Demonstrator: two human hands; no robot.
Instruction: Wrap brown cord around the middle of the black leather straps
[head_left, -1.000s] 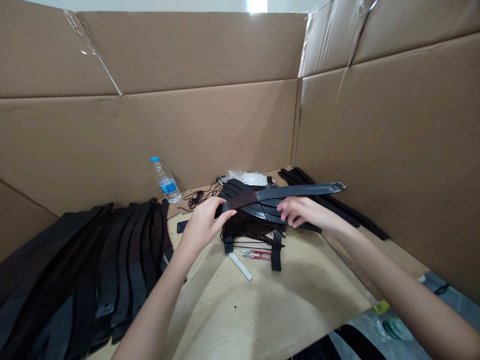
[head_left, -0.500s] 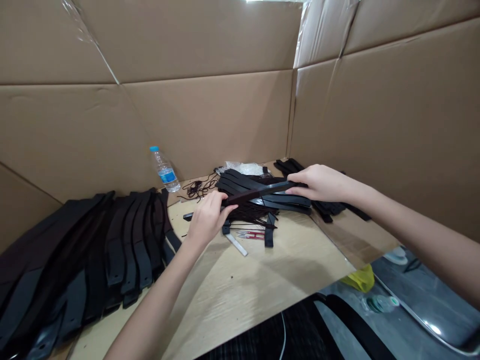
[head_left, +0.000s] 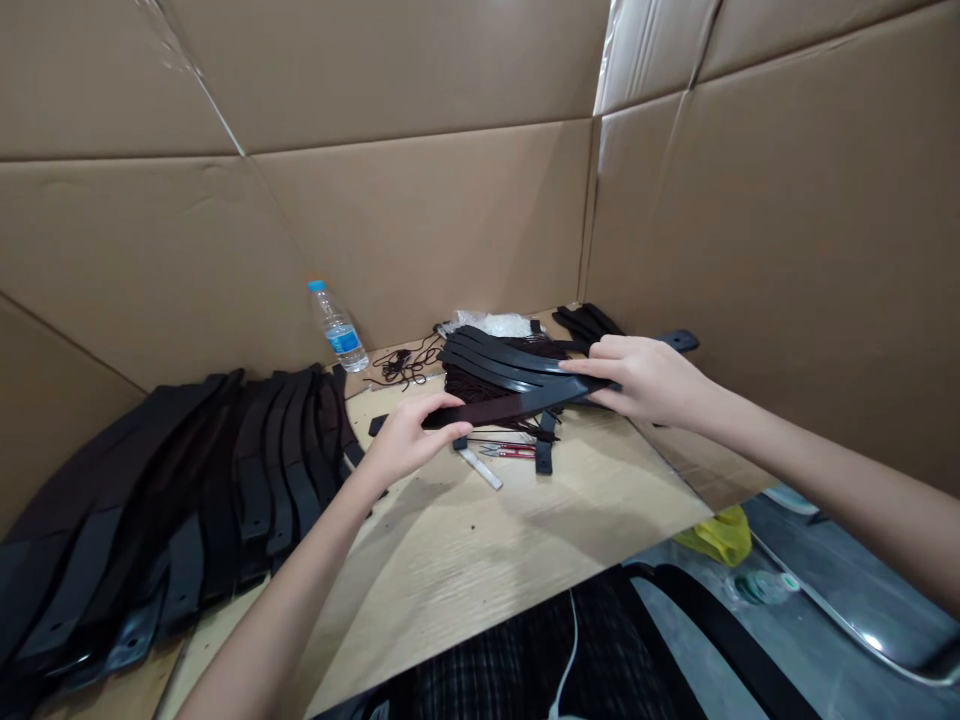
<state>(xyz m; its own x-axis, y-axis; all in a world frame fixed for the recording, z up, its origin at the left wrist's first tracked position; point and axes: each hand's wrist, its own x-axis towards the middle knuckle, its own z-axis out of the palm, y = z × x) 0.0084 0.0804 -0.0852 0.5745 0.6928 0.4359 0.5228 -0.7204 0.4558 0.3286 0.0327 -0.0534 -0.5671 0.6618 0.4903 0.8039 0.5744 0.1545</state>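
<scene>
And here's the curved strip, smooth black with a dull, dark-brown band along its middle, held up just beyond the red-handled snips. The left hand has its grip pinching the strip between thumb and fingers; the right hand pinches the glossier length, thumb below. Beyond the snips, long, bowed black strips fan out over a tangle of thin, dark cords. Well left of the snips, a stack of dark strips overlaps in rows, some ends pierced by small holes. All this on a pale, wood-grained desk. And what a change: a second ago the right hand hung loose-fingered under the strip; now it's clamped on, and the strip's brown band sits closer to the snips!
</scene>
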